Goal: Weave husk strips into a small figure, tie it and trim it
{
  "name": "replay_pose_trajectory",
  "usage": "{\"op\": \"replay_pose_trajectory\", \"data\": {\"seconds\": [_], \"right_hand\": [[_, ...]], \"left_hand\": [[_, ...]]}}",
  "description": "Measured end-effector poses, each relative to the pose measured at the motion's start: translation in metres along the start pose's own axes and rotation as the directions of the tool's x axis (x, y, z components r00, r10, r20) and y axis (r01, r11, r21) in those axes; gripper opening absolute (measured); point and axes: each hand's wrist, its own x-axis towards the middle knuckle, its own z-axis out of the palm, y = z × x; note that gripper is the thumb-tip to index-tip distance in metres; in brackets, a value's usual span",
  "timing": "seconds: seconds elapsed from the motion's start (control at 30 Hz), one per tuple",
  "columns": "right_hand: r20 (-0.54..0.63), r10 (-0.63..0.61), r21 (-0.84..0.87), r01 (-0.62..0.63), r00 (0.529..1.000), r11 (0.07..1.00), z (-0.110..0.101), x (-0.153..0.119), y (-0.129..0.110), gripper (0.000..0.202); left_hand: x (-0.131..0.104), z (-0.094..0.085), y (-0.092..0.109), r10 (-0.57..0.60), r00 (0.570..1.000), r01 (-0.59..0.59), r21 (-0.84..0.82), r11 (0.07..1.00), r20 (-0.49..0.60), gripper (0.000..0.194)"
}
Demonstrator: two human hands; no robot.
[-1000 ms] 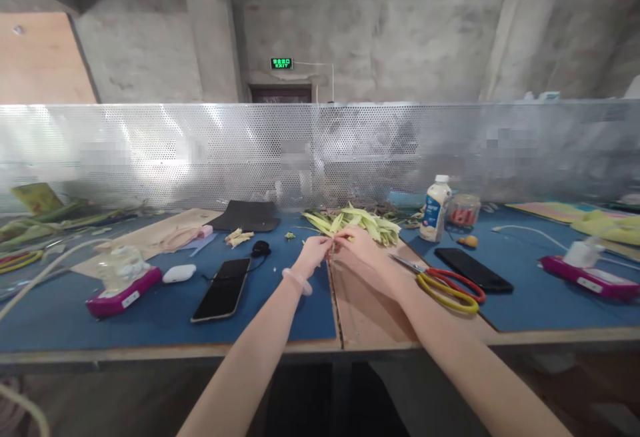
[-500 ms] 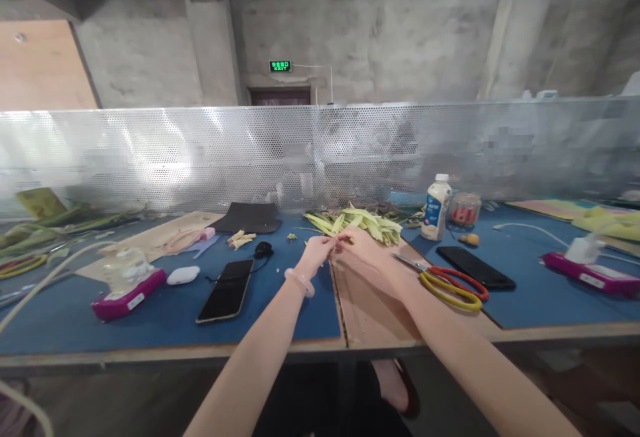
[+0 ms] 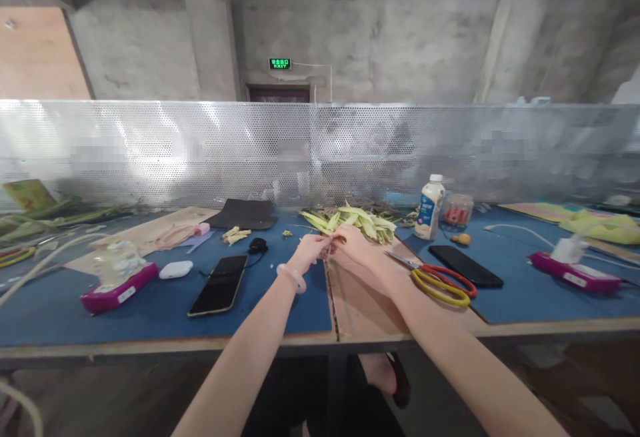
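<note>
My left hand (image 3: 313,250) and my right hand (image 3: 351,243) meet over the table's middle, fingertips pinched together. Whatever sits between the fingers is too small to make out. A pale bangle (image 3: 292,277) circles my left wrist. Just behind the hands lies a heap of pale green leaf strips (image 3: 367,222), partly covered by my right hand. Under my right forearm is a brown board (image 3: 367,313). Scissors (image 3: 435,280) with red and yellow handles rest on it, to the right of that forearm.
To the left lie a phone (image 3: 220,287), a white earphone case (image 3: 175,270), and a purple power strip (image 3: 120,289). On the right stand a bottle (image 3: 429,209) and a jar (image 3: 457,210), near a dark phone (image 3: 466,265) and another purple power strip (image 3: 575,273). A perforated metal screen (image 3: 225,150) runs behind.
The view has shifted slightly, so everything on the table sits a little further left and higher. Both hands stay together in the same pinch, with only small finger movement.
</note>
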Motion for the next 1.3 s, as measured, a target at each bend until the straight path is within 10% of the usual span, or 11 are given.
{"op": "replay_pose_trajectory", "data": {"seconds": [1.3], "right_hand": [[0.058,0.035,0.072,-0.039,0.998,0.997,-0.007,0.001,-0.019,0.016]], "left_hand": [[0.008,-0.011,-0.012,-0.016,0.992,0.035,-0.145,0.989,0.127,0.026]]}}
